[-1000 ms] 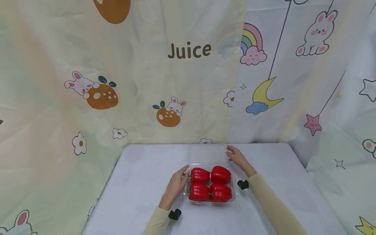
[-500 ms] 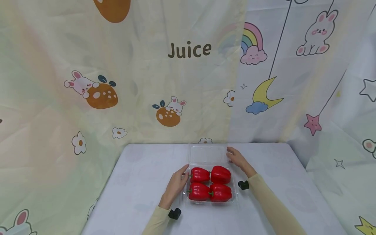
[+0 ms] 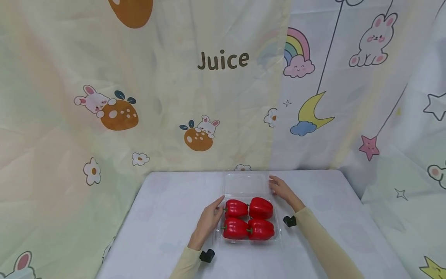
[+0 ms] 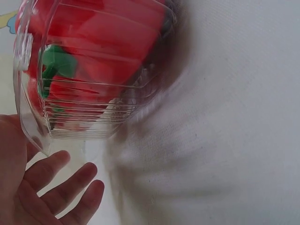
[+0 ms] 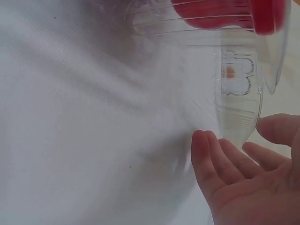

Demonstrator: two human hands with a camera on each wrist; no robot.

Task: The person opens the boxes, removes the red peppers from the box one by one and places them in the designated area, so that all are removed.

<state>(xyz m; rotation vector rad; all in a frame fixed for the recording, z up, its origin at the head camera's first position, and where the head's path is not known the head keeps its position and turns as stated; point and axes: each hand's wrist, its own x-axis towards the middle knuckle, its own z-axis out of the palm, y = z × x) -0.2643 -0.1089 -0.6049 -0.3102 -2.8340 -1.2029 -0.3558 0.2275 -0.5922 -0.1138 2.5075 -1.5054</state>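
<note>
A clear plastic clamshell box [image 3: 278, 232] lies opened on the white table, holding several red bell peppers [image 3: 260, 229] with green stems. Its see-through lid [image 3: 245, 184] is folded back at the far side. My left hand [image 3: 206, 221] is at the box's left edge; in the left wrist view its loosely spread fingers [image 4: 68, 192] meet the clear rim. Beside the lid's right edge is my right hand [image 3: 283, 190]. In the right wrist view the thumb [image 5: 276, 129] touches the lid's edge, and the relaxed, fairly straight fingers [image 5: 225, 164] lie close to its corner.
A white cloth-covered table [image 3: 167, 224] bears the box. Patterned curtains [image 3: 226, 93] with rabbits, fruit and a moon hang behind it and at the sides. Small black wrist mounts show on the left wrist [image 3: 207, 255] and right wrist [image 3: 290, 221].
The right hand shifts very slightly toward the near side along the lid's edge. The left hand, box and peppers stay in place, while the whole head view drifts a little.
</note>
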